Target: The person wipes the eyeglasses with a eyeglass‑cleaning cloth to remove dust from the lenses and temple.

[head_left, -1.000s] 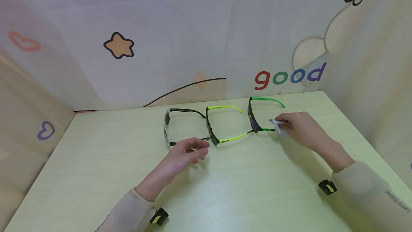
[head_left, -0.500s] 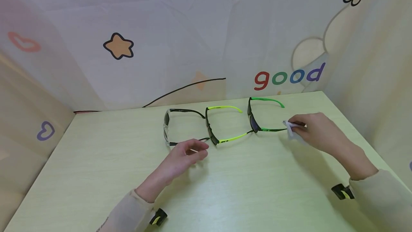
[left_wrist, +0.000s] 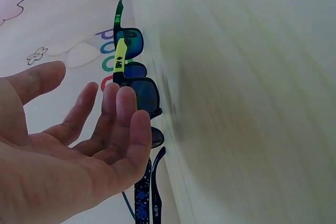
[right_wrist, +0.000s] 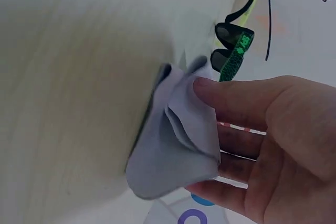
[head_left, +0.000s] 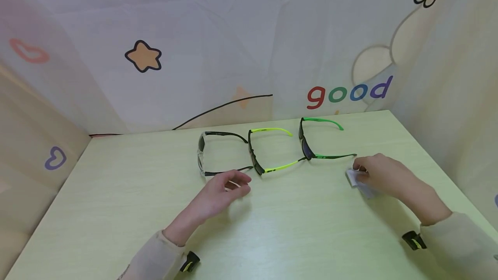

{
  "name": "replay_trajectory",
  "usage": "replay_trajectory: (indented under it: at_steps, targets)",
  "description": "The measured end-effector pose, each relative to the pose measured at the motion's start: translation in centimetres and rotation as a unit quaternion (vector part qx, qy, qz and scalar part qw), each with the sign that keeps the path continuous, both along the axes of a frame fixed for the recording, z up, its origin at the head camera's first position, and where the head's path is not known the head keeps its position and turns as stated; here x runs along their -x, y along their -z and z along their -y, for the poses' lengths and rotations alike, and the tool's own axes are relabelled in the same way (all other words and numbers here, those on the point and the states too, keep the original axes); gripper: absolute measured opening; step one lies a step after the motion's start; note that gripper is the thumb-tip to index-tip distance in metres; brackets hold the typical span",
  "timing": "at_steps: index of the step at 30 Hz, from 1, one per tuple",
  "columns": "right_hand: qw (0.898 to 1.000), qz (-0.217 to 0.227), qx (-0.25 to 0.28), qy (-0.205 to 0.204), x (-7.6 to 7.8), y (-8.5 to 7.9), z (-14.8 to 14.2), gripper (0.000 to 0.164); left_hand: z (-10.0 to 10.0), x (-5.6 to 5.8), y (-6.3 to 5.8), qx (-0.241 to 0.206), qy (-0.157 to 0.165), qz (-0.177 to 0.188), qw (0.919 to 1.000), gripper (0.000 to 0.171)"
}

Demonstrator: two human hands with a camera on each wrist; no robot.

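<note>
My right hand [head_left: 389, 176] pinches a folded grey cloth [right_wrist: 173, 140] between thumb and fingers, low over the right side of the table. Just left of it stand sunglasses with green temples [head_left: 306, 146], their lower temple tip close to my fingers. My left hand [head_left: 223, 193] is relaxed with fingers loosely bent and nothing in them, as the left wrist view shows too. Beyond its fingers are sunglasses with yellow temples [head_left: 254, 159] and, to their left, clear-framed sunglasses with black temples [head_left: 201, 152]. All three pairs have their temples unfolded, pointing right.
The pale wooden table [head_left: 128, 211] meets a printed cloth backdrop [head_left: 218, 46] behind the glasses. Curtain-like fabric also rises along the left and right sides. A small black clip-like piece [head_left: 414, 240] sits by the right sleeve, another [head_left: 189, 262] by the left.
My right hand has drawn the cloth rightward off the green sunglasses' lower temple, then toward me and lower. The left hand and all the glasses have stayed practically still.
</note>
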State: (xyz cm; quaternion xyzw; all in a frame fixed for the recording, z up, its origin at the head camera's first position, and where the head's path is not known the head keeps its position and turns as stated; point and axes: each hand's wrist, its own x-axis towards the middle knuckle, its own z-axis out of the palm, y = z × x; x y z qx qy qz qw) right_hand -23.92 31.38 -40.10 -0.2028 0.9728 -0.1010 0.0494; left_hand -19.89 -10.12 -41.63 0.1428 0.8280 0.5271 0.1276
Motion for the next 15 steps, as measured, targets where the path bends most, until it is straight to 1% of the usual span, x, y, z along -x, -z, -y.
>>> replay_trajectory:
  at_steps: [2,5,7,9,11,12,15]
  targets:
    - [1.000,0.003,-0.001,-0.004,-0.1,0.3,0.1,0.009,0.1,-0.1,0.1,0.004,0.003,-0.005,1.0000,0.028]
    - [1.000,0.010,0.000,-0.001,-0.3,0.5,0.3,0.010,0.5,-0.2,0.1,0.021,0.012,-0.021,0.9995,0.029]
    - [1.000,0.022,-0.004,0.004,-0.5,0.4,0.6,0.014,0.8,-0.2,0.2,0.046,0.019,-0.040,0.9979,0.029]
    - [0.999,0.026,-0.017,0.006,-0.9,0.3,0.8,0.022,1.0,-0.3,0.2,0.076,0.029,-0.065,0.9946,0.027]
    - [0.999,0.021,-0.031,0.007,-1.3,0.2,1.3,0.032,1.1,-0.5,0.2,0.108,0.034,-0.091,0.9894,0.026]
    - [0.999,0.011,-0.038,0.004,-1.6,0.0,1.5,0.037,1.2,-0.6,0.2,0.127,0.035,-0.108,0.9854,0.025]
    - [0.999,-0.025,-0.044,-0.006,-2.5,-0.4,2.6,0.051,1.3,-0.9,0.1,0.178,0.036,-0.161,0.9702,0.025]
